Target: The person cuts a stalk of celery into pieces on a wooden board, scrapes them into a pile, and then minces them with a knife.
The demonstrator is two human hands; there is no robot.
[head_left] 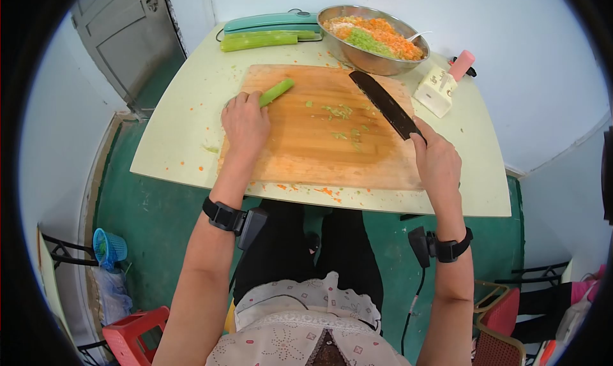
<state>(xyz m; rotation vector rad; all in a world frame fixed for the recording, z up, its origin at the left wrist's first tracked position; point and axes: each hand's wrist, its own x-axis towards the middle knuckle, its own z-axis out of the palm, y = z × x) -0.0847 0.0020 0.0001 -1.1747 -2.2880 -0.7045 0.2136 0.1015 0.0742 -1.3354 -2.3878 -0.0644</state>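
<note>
My left hand (246,125) is closed around a piece of green celery stalk (277,92) at the left of the wooden cutting board (287,168). The stalk's far end points up and to the right. In my right hand (437,158) is the handle of a knife with a black blade (383,103); the handle is mostly hidden by my fingers. The blade slants up and left over the board's right side, apart from the celery. Small green bits (338,112) lie scattered on the middle of the board.
A steel bowl (377,65) of chopped orange, green and pale vegetables, with a spoon in it, stands at the back. Longer green stalks (258,42) lie beside a teal appliance (271,22). A pale carton (436,91) and a pink-capped item (462,65) are at the right.
</note>
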